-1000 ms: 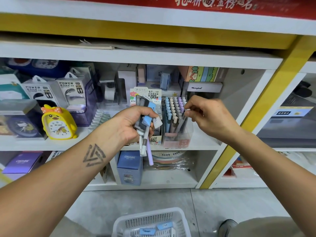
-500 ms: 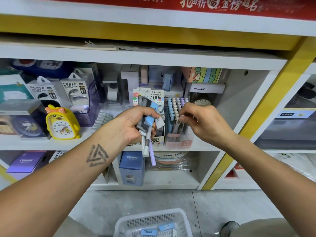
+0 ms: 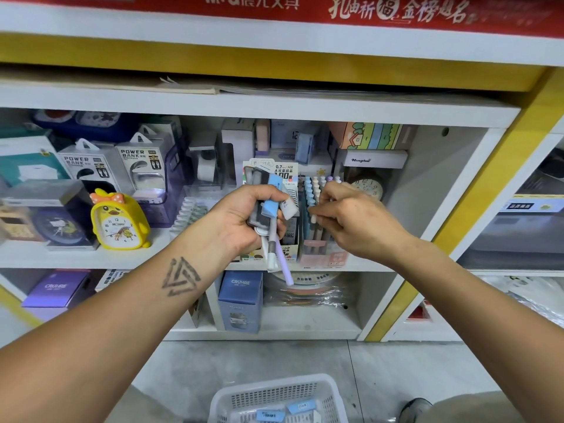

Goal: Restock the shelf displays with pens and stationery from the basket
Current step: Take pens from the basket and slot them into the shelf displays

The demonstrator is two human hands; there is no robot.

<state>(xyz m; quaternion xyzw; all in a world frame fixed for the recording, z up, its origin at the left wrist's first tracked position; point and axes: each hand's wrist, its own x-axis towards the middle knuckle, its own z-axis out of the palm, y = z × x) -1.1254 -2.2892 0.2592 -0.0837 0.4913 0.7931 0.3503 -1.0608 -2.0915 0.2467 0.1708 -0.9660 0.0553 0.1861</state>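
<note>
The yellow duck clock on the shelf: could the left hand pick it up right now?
Probably not as things stand: the left hand already grips a bundle of pens and erasers. The yellow duck clock itself stands unobstructed at the shelf front.

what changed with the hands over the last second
The right hand came down from the top of the pen display box and now pinches a cream-capped pen lower among the rows, seating it. The left hand still grips the same bundle of pens and stationery. The yellow duck clock and the basket stayed put.
</note>
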